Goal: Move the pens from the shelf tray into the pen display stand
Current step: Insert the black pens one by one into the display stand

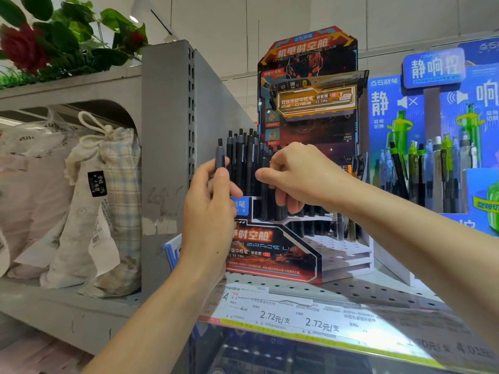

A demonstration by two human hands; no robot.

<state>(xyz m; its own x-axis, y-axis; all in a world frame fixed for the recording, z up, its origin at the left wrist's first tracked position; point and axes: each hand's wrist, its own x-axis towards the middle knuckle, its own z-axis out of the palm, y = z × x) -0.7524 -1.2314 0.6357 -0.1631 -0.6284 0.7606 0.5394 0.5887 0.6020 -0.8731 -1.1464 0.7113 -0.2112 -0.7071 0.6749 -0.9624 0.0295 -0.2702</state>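
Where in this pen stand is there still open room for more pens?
The white perforated tiers low on the pen display stand's right side are bare. The upper left is packed with black pens, where the left hand and right hand work.

head cam | faces forward, slightly down | close to pen display stand (302,163) | single view

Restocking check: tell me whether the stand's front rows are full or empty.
Mostly empty: the pen display stand shows bare holes in front; black pens fill the back.
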